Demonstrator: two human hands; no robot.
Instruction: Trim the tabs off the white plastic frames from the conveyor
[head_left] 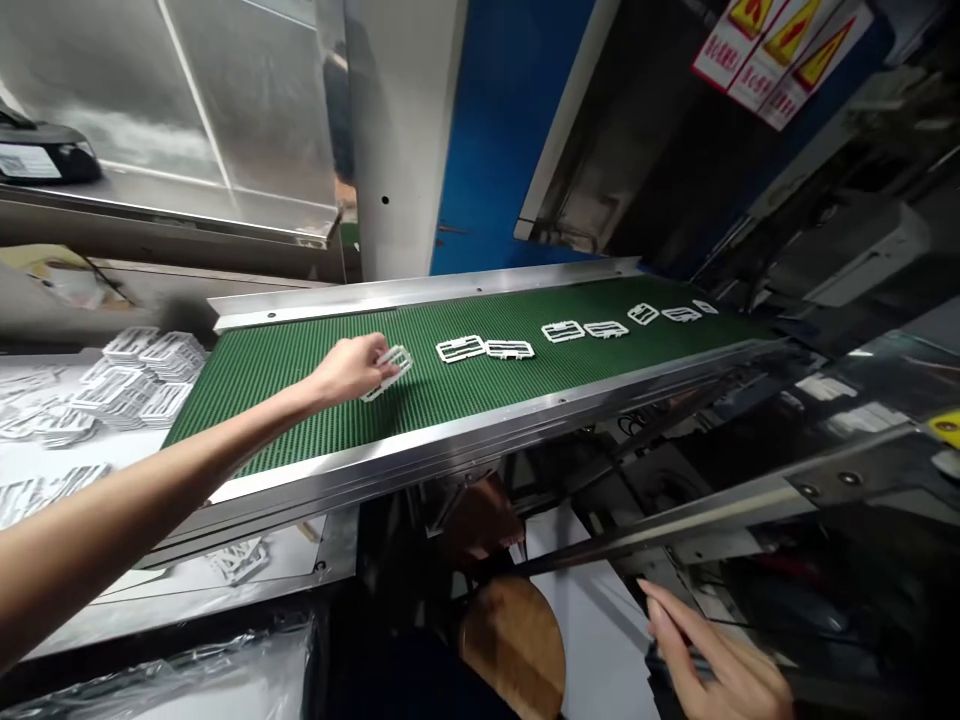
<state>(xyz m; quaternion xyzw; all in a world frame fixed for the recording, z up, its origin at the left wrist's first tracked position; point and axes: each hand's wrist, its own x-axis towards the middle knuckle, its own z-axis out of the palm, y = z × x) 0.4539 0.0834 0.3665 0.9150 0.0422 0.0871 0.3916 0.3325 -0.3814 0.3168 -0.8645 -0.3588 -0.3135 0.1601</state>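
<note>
My left hand [351,368] reaches over the green conveyor belt [300,410], its fingers pinching a white plastic frame [397,362] with slots, held tilted just above the belt. To the right of it a pair of similar frames [460,348] lies on the belt, and several more trail away toward its far end. My right hand [720,660] hangs low at the right, away from the belt. Its visible thumb and finger are stretched out with no part seen between them; the other fingers are partly hidden.
Stacks of white frames [142,375] stand on a table left of the belt. Metal rails [420,435] edge the conveyor. A blue and grey machine [487,130] with warning labels [784,55] rises behind it. Below are a round wooden stool [514,640] and clear plastic film [247,665].
</note>
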